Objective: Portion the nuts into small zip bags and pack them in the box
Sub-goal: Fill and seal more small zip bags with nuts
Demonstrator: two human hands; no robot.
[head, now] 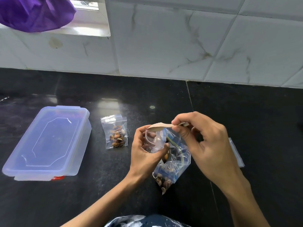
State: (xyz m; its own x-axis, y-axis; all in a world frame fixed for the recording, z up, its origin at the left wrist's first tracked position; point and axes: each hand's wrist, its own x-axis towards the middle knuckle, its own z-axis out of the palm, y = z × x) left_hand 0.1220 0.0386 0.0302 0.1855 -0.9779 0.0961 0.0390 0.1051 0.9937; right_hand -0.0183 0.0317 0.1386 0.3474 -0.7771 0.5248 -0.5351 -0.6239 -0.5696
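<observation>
My left hand (144,149) grips a small clear zip bag (151,141) by its open mouth, just above the counter. My right hand (201,141) pinches a pale wooden spoon (159,126) whose bowl tips over that small bag. Below and between both hands hangs a larger clear bag of nuts (172,166), crumpled, with nuts and shells at its bottom. A filled small zip bag (116,132) of nuts lies flat on the counter to the left. The translucent plastic box (49,143) stands further left with its lid on.
The black stone counter (246,112) meets a white marble-tiled wall (180,38). Spare empty zip bags (237,153) lie to the right, partly hidden by my right hand. A purple cloth (34,12) hangs at the top left by a window.
</observation>
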